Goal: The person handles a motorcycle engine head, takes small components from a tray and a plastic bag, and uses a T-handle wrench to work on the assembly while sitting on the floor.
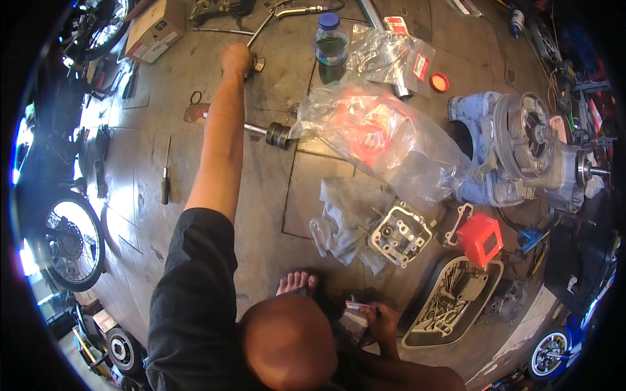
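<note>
My left arm stretches far forward, and my left hand (237, 60) is closed at the far left of the floor. A small round metal part (259, 64) shows beside its fingers, and a thin metal rod (262, 29) runs away just beyond; what the hand grips is mostly hidden. Close to my body, right of my bent knee, my right hand (382, 322) is closed on a small clear plastic packet (354, 322) with a red and white label (357, 305). Below the left hand, near my forearm, lies a metal rod with a dark cylindrical end (278, 135).
A large clear plastic bag (385, 133) with red contents lies mid-floor, below a blue-lidded jar (330, 40). At right are an engine block (486, 143), a cylinder head (400, 236) by a grey rag (339, 225), a red box (480, 240) and a tray of bolts (417, 332). A screwdriver (165, 182) lies left.
</note>
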Demonstrator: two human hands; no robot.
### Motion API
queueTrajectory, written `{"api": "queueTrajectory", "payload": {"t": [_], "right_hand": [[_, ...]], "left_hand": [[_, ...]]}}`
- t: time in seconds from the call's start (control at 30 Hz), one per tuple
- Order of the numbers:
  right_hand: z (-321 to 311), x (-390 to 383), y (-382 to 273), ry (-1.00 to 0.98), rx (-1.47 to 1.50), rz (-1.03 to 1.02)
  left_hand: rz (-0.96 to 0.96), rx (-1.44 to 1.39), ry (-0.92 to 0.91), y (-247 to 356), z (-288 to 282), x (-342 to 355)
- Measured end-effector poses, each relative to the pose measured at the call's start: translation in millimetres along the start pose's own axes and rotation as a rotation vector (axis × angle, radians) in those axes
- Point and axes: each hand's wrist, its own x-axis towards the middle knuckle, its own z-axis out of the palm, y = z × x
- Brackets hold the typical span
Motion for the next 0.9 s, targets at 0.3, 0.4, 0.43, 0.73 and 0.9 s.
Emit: {"api": "queueTrajectory", "payload": {"t": [0.3,0.4,0.43,0.73,0.9], "right_hand": [[-16,3,-27,-0.166,-0.003,-0.049],[-24,10,-37,-0.168,0.094,-0.086],[-28,10,-39,-0.182,0.122,-0.070],[-43,26,-70,0.040,0.082,-0.521],[-58,31,-93,0.339,0.101,-0.494]], "left_hand": [[0.324,0.140,0.591,-71,6,-23],[0.211,-0.096,0.510,-96,-25,-47],[0.072,-0.094,0.449,-98,-25,-63],[-0.076,-0.778,0.626,-245,-204,-301],[-0.199,-1.385,0.452,-146,-367,-464]]}}
